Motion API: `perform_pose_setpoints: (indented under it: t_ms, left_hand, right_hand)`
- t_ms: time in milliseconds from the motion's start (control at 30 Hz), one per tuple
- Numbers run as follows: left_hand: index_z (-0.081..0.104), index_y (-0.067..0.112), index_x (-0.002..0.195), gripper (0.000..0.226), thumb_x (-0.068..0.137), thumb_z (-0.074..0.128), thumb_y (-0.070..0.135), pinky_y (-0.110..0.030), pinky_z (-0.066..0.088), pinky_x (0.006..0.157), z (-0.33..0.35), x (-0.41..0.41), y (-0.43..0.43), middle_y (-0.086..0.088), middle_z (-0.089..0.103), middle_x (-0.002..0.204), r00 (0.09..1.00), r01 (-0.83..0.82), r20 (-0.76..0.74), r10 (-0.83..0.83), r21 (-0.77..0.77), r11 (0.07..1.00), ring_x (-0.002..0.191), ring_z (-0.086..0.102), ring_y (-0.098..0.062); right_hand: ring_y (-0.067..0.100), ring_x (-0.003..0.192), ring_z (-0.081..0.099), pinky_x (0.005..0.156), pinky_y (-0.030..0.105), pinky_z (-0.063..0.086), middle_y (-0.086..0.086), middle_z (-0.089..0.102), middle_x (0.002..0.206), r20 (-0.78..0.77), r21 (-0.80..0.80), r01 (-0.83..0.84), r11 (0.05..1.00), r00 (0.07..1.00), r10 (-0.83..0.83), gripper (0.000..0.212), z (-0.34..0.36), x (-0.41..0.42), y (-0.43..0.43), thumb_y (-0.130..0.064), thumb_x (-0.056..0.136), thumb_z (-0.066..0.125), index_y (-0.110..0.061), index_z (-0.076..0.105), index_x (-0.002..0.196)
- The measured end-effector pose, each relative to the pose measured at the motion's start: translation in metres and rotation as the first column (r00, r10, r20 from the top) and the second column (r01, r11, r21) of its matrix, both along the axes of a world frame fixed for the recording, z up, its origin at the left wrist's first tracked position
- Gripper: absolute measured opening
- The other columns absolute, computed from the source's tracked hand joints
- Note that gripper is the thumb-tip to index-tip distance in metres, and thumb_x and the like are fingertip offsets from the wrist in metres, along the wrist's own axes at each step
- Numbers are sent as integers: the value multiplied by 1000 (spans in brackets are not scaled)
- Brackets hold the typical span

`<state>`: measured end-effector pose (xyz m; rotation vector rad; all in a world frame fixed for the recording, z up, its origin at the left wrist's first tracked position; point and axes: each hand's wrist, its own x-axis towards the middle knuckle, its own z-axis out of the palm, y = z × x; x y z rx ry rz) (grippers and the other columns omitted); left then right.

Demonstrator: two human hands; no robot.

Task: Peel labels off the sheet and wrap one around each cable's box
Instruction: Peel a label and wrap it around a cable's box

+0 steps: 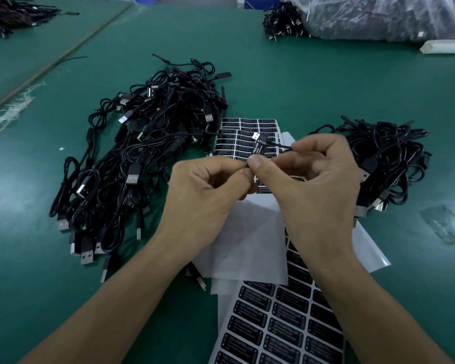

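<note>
Since the small box (261,142) looks light and stiff and its label (257,151) thin and sticky, it is probably best held by the ends, where the left hand (208,190) and right hand (307,179) pinch it in a firm grip above the sheet (247,127).

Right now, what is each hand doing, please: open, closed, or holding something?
Left hand: closed, pinching the cable's box.
Right hand: closed, pinching the same box.

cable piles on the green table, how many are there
4: a big pile beside the left hand, a smaller pile beside the right hand, a far-left pile, and a far-right pile by the plastic bag, which may hold more.
</note>
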<state>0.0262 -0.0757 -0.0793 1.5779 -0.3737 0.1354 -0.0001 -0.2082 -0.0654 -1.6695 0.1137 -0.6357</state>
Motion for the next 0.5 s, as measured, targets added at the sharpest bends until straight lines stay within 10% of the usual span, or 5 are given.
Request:
perform_pose_setpoints:
  t_ms: [500]
  left_hand:
    - [77, 18, 95, 17, 92, 68, 5, -23, 57, 65, -1, 0, 0, -4, 77, 79, 999, 41, -11, -41, -43, 998, 70, 71, -23]
  right_hand:
    - [2, 70, 66, 69, 16, 52, -15, 69, 74, 63, -37, -172, 984, 983, 174, 31, -3, 5, -1, -7, 87, 75, -29, 71, 108]
